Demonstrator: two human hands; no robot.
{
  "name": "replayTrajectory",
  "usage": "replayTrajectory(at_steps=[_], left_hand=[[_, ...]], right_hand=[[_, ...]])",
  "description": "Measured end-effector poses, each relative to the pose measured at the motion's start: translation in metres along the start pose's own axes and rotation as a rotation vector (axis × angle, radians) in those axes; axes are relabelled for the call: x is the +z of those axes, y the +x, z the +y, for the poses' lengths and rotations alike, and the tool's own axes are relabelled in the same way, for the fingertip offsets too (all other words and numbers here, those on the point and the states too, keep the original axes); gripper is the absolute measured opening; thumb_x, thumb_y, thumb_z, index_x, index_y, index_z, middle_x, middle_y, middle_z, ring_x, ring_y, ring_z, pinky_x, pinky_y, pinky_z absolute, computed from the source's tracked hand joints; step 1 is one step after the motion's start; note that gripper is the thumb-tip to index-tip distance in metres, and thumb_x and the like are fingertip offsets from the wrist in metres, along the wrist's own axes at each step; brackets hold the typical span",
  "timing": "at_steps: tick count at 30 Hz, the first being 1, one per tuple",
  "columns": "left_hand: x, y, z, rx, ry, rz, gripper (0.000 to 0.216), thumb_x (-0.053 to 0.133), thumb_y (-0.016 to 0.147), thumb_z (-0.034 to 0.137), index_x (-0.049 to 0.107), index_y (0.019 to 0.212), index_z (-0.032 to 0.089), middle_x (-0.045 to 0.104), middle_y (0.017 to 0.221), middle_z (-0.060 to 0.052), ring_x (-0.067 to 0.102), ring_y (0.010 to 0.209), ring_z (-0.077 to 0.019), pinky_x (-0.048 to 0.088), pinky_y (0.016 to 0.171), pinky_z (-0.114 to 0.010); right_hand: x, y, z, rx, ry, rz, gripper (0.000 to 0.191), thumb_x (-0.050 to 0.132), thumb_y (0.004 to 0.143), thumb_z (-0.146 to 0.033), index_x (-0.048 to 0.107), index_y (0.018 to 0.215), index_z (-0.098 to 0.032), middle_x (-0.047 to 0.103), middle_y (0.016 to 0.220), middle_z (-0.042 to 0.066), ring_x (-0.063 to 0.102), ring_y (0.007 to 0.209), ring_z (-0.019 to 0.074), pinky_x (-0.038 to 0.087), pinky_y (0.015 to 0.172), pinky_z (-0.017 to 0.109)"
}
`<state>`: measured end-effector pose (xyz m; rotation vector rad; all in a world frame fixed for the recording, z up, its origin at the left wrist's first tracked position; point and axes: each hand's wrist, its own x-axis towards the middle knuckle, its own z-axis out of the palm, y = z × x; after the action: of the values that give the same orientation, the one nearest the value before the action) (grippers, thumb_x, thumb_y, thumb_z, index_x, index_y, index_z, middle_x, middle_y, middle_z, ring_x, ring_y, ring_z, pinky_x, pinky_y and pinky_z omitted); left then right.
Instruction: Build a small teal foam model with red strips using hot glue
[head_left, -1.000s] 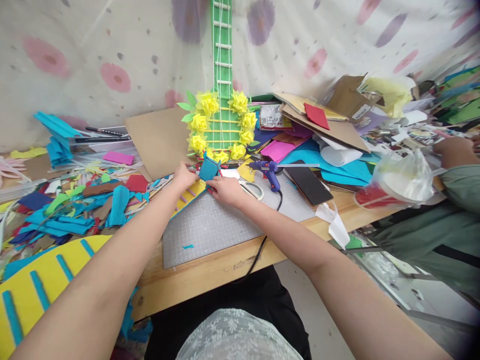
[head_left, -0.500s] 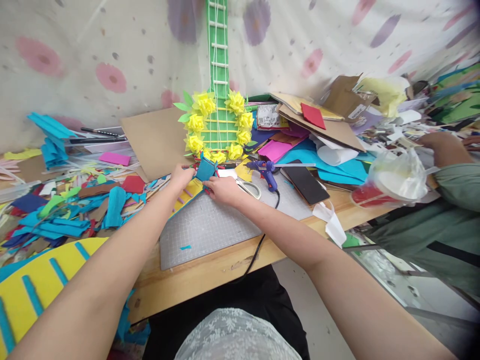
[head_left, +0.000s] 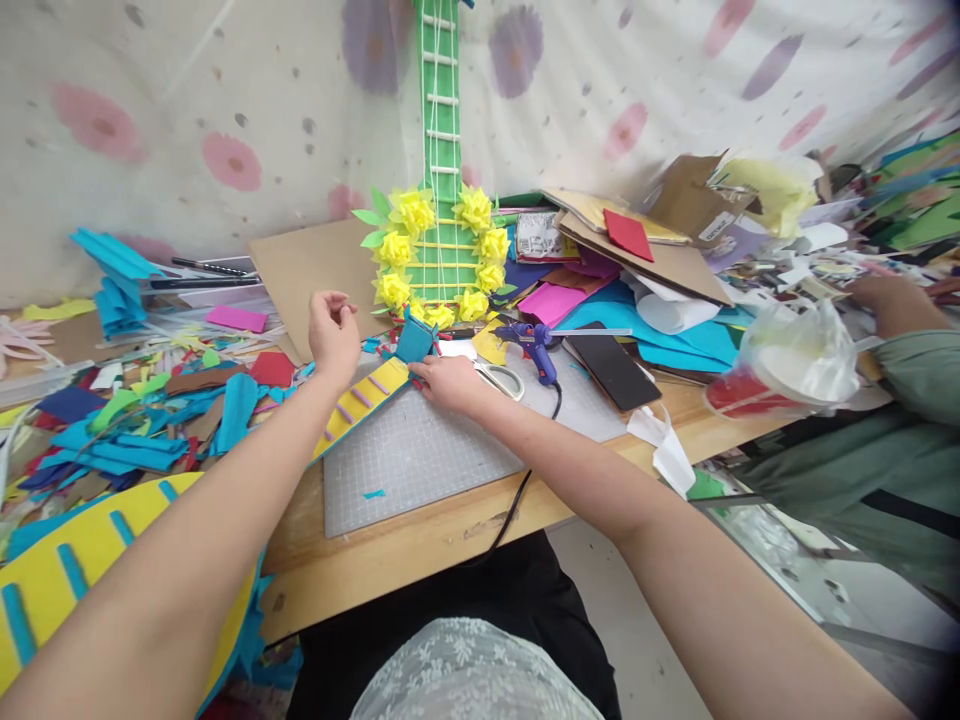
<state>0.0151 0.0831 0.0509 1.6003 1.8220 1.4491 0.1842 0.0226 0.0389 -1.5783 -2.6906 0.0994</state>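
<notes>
A yellow and blue paper strip with purple bars (head_left: 358, 405) lies slanted across the top left corner of a grey cutting mat (head_left: 420, 455). A folded blue paper piece (head_left: 415, 338) stands at its upper end. My right hand (head_left: 448, 379) pinches that end, fingers closed on the blue piece. My left hand (head_left: 332, 327) hovers raised just left of it, fingers curled together, with nothing visible in them.
A green paper guitar with yellow flowers (head_left: 441, 235) leans on the wall behind. Scissors (head_left: 501, 377), a blue glue gun (head_left: 534, 345) and a black phone (head_left: 611, 370) lie right of the mat. Paper scraps (head_left: 135, 420) heap on the left. Another person's hand (head_left: 889, 300) rests far right.
My left hand has let go of the strip and lifted up and to the left. My right hand stays on the blue piece.
</notes>
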Motion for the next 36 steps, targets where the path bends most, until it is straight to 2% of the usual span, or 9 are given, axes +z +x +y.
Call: replayTrajectory(at_steps=[2, 5, 7, 10, 15, 20, 36], left_hand=[[-0.009, -0.011, 0.006, 0.087, 0.067, -0.172, 0.025, 0.040, 0.085, 0.021, 0.048, 0.109, 0.023, 0.063, 0.098, -0.002, 0.060, 0.093, -0.0117, 0.045, 0.084, -0.024], [-0.021, -0.031, 0.008, 0.126, 0.244, -0.500, 0.023, 0.044, 0.084, 0.026, 0.053, 0.105, 0.025, 0.065, 0.097, -0.001, 0.061, 0.089, -0.0158, 0.048, 0.079, -0.028], [-0.027, -0.041, 0.003, 0.197, 0.338, -0.608, 0.027, 0.044, 0.084, 0.027, 0.055, 0.108, 0.025, 0.066, 0.099, -0.003, 0.061, 0.093, -0.0179, 0.047, 0.083, -0.030], [-0.031, -0.049, -0.011, 0.365, 0.396, -0.638, 0.035, 0.040, 0.086, 0.029, 0.053, 0.118, 0.021, 0.066, 0.102, -0.006, 0.058, 0.100, -0.0199, 0.043, 0.092, -0.033], [-0.032, -0.053, -0.025, 0.502, 0.377, -0.700, 0.041, 0.034, 0.089, 0.032, 0.050, 0.124, 0.016, 0.063, 0.114, -0.008, 0.056, 0.106, -0.0204, 0.042, 0.094, -0.036], [-0.031, -0.057, -0.019, 0.519, 0.451, -0.680, 0.040, 0.035, 0.089, 0.031, 0.052, 0.123, 0.017, 0.064, 0.112, -0.008, 0.056, 0.106, -0.0215, 0.042, 0.093, -0.037], [-0.031, -0.056, -0.019, 0.590, 0.558, -0.756, 0.045, 0.035, 0.085, 0.027, 0.047, 0.127, 0.016, 0.059, 0.116, -0.012, 0.049, 0.112, -0.0243, 0.038, 0.097, -0.040]], right_hand=[[0.000, 0.000, 0.000, -0.002, -0.001, -0.002, 0.034, 0.037, 0.088, -0.025, 0.054, 0.118, -0.024, 0.064, 0.107, 0.007, 0.060, 0.094, 0.0210, 0.041, 0.066, 0.029], [0.001, 0.001, 0.000, -0.001, -0.002, -0.006, 0.035, 0.036, 0.089, -0.027, 0.054, 0.118, -0.023, 0.064, 0.107, 0.008, 0.060, 0.094, 0.0219, 0.041, 0.068, 0.030], [0.002, 0.000, 0.000, -0.006, 0.002, -0.002, 0.035, 0.035, 0.089, -0.027, 0.054, 0.119, -0.023, 0.063, 0.109, 0.008, 0.060, 0.094, 0.0224, 0.042, 0.068, 0.031], [0.005, -0.002, 0.002, -0.018, 0.018, 0.017, 0.038, 0.037, 0.088, -0.026, 0.050, 0.123, -0.023, 0.062, 0.112, 0.008, 0.059, 0.096, 0.0223, 0.041, 0.069, 0.031], [0.007, -0.006, 0.005, -0.019, 0.036, 0.020, 0.041, 0.038, 0.087, -0.025, 0.047, 0.127, -0.024, 0.061, 0.114, 0.007, 0.057, 0.102, 0.0222, 0.041, 0.072, 0.030], [0.007, -0.006, 0.006, -0.032, 0.037, 0.024, 0.040, 0.039, 0.087, -0.026, 0.049, 0.125, -0.023, 0.061, 0.113, 0.007, 0.058, 0.100, 0.0224, 0.041, 0.071, 0.030], [0.002, -0.005, 0.003, -0.031, -0.024, -0.027, 0.037, 0.037, 0.087, -0.025, 0.049, 0.122, -0.022, 0.060, 0.113, 0.008, 0.058, 0.098, 0.0217, 0.041, 0.069, 0.030]])
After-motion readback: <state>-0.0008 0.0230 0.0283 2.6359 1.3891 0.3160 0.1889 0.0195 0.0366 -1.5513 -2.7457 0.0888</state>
